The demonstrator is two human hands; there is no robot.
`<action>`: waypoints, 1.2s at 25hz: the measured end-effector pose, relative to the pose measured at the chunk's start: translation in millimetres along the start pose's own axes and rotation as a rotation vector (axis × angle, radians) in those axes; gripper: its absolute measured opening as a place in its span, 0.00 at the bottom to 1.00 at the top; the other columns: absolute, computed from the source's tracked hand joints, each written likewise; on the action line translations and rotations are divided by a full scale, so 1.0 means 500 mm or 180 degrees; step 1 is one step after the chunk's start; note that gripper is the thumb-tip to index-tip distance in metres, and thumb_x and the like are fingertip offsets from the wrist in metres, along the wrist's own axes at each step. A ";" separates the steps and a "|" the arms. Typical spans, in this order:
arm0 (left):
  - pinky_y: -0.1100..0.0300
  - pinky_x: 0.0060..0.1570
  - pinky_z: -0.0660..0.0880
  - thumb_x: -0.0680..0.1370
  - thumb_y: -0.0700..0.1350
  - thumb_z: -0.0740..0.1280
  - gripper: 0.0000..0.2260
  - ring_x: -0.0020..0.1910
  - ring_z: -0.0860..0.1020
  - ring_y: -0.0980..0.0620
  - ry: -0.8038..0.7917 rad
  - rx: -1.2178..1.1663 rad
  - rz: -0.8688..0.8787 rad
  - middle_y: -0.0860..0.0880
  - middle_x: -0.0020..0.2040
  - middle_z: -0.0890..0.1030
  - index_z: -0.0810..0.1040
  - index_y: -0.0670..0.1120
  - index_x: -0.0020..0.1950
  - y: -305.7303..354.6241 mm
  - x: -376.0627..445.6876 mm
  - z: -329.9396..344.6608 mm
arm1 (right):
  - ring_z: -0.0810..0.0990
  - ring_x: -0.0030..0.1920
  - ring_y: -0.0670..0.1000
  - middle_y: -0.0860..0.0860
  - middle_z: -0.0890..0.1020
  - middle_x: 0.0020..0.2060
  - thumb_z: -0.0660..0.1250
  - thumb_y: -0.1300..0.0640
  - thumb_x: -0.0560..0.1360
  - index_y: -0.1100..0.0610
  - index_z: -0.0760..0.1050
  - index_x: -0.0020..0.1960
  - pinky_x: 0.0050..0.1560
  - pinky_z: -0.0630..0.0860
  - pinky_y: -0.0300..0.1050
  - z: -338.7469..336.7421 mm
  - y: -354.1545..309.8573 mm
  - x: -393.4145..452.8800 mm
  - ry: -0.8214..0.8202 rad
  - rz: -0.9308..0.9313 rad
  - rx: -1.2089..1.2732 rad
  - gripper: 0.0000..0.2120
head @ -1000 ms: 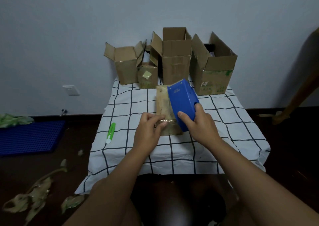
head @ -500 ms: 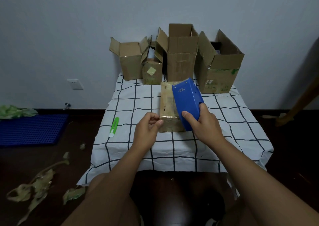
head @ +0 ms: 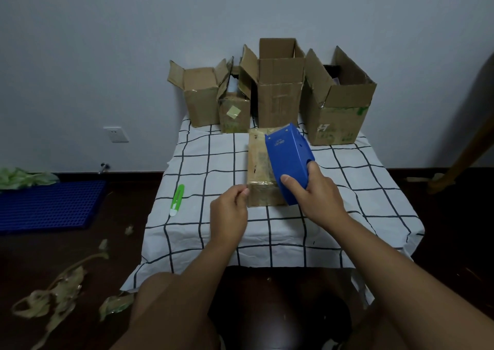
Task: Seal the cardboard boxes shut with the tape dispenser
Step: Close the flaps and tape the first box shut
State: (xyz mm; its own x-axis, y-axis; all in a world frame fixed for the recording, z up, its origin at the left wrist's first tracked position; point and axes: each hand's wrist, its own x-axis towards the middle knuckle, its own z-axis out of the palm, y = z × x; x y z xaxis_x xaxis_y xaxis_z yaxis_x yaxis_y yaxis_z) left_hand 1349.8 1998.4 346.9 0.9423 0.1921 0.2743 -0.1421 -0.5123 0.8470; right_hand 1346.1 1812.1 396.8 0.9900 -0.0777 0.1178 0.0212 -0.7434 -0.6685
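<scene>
- Centrally, on the desk (head: 203, 232) with its white, black-gridded cloth: a small closed cardboard box (head: 260, 167), long side running away from the viewer, top glossy with tape.
- Right hand (head: 314, 192) curled round the blue tape dispenser (head: 290, 162), thumb on its near face, dispenser lying tilted over the box's right edge and top.
- Left hand (head: 230, 210) at the box's near left corner, fingers curled, thumb and forefinger pinched together right at that corner; whether on a tape end or the box edge, cannot tell.
- Behind, against the wall: four open boxes (head: 279, 93) with flaps up, standing close together in a row.
- Left of the hands, apart from them: green-and-white utility knife (head: 177, 200) on the cloth.
- Down on the dark floor, left: crumpled tape scraps (head: 53, 299) and a blue grid mat (head: 48, 205).
</scene>
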 end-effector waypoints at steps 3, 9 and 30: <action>0.55 0.36 0.73 0.82 0.42 0.61 0.09 0.37 0.77 0.50 0.0062 0.0692 0.0452 0.49 0.38 0.80 0.81 0.42 0.49 0.016 -0.018 0.014 | 0.78 0.44 0.53 0.51 0.77 0.50 0.61 0.39 0.79 0.53 0.62 0.58 0.36 0.73 0.46 0.005 -0.003 -0.003 0.0034 -0.0037 -0.0079 0.20; 0.53 0.56 0.71 0.79 0.59 0.60 0.24 0.62 0.72 0.48 -0.0154 0.1225 -0.0098 0.48 0.65 0.74 0.71 0.46 0.68 0.091 0.000 -0.007 | 0.79 0.46 0.49 0.48 0.78 0.48 0.65 0.42 0.78 0.55 0.68 0.57 0.45 0.79 0.53 -0.021 0.002 -0.010 0.0377 0.0229 0.1060 0.18; 0.47 0.74 0.56 0.70 0.69 0.43 0.38 0.76 0.53 0.46 -0.1884 0.2000 0.0877 0.46 0.77 0.60 0.64 0.53 0.76 0.110 0.052 -0.005 | 0.77 0.48 0.43 0.40 0.75 0.48 0.65 0.43 0.79 0.54 0.66 0.59 0.46 0.76 0.47 -0.068 0.045 -0.021 0.1201 0.0538 0.1756 0.17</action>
State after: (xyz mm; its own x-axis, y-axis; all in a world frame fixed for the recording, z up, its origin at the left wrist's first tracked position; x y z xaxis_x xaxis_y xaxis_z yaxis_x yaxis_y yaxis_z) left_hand 1365.4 1977.3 402.0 0.9259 -0.3778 0.0044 -0.3575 -0.8723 0.3336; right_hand 1331.6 1773.5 405.4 0.8718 -0.4631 0.1597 0.0377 -0.2617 -0.9644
